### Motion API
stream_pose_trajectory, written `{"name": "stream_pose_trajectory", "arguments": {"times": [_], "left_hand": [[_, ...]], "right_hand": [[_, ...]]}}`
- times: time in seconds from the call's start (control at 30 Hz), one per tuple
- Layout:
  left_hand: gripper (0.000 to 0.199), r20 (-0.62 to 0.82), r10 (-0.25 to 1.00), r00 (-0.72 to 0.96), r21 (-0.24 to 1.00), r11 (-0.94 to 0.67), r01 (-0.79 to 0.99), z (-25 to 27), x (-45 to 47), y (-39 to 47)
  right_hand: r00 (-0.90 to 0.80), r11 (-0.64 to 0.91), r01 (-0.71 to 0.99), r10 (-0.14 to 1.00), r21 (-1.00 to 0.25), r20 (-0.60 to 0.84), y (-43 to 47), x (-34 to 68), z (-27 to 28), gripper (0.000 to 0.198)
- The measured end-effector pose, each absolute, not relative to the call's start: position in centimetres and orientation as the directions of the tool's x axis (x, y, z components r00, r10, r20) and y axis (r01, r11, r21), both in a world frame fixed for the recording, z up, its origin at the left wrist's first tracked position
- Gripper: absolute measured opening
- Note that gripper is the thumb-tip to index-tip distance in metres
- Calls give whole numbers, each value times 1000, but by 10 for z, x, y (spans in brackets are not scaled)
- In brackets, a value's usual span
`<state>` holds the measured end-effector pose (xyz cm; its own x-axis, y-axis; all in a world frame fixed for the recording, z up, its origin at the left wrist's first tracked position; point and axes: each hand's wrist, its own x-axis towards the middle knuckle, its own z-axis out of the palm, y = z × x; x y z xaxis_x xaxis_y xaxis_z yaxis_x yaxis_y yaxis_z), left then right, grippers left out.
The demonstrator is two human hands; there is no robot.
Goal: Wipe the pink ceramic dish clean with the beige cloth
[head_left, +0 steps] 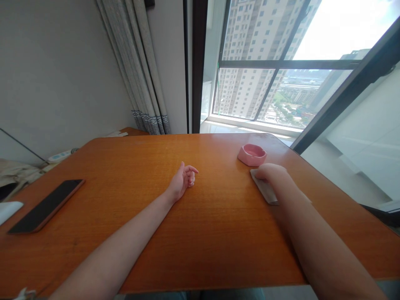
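My left hand point(183, 180) rests on its side near the middle of the wooden table point(150, 233). Its thumb points up, the index finger reaches out and the others curl loosely, with nothing in them. Over on the right, my right hand point(272, 171) is closed on the far end of a folded greyish-beige cloth point(265, 188) lying on the tabletop. Most of that hand's fingers are hidden, and the forearm covers part of the cloth. Just beyond it stands a pink, angular bowl point(252, 155) with a notched rim, like an ashtray, apart from both hands.
A dark flat slab with a reddish edge point(46, 206) lies at the table's left, beside a white object point(9, 210) cut off by the frame. A white power strip point(62, 155) is past the left edge. Behind are a grey curtain point(137, 62) and a large window point(250, 91).
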<state>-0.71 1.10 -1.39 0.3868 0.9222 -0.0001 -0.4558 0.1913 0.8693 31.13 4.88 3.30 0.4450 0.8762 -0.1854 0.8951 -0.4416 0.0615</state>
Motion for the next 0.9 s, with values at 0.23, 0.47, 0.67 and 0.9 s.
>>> {"name": "stream_pose_trajectory", "arguments": {"times": [0.23,0.47,0.67,0.9], "left_hand": [[35,-3,952,308,950,99,-296,-14,-2,7],[23,535,822,196,703,-562,437,-11,-7,1],[44,349,755,555,659,-619,428,-18,-1,-1],[43,312,775,549,704,-577,414,-18,1,-2]], "right_hand": [[24,-21,998,998,54,-54,27,210,41,31],[-523,527,849,848,-35,91,-2,153,6,37],[-547,546,830,837,-114,26,5,159,0,26],[-568,565,812,823,-146,27,3,158,0,25]]}}
